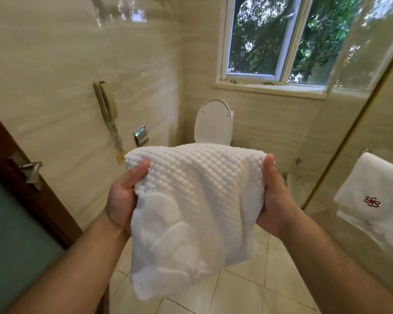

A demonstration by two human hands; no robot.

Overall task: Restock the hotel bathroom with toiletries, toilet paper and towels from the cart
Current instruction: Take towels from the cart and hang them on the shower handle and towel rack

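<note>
The left grip [125, 196] pinches the left edge of a white towel [195, 200]. Its thumb lies on top of the cloth and its fingers are hidden underneath. The right grip [275, 196] clamps the opposite edge the same way, thumb up along the side and fingers out of sight below. Both forearms reach in from the bottom corners, and the towel is held up in the air between the two grips, in front of the person's chest and above the floor [270, 288]. The towel's top has a raised quilted pattern, and its near end droops toward 6 o'clock in smoother, rumpled folds.

At 12 o'clock, past the towel's far edge, a toilet [213, 121] has its lid raised against the back wall, its bowl hidden by the cloth. At about 10 o'clock a chrome paper holder [141, 135] is fixed to the tiled side wall, with a wall phone [107, 105] just above and left of it, its coiled cord hanging down. At 9 o'clock is a dark wooden door [43, 200] with a metal door handle [31, 169]. At 1 o'clock is a window [281, 41] showing green leaves. At 3 o'clock a hanging towel [372, 189] with a red emblem drapes well apart from the right grip.
</note>
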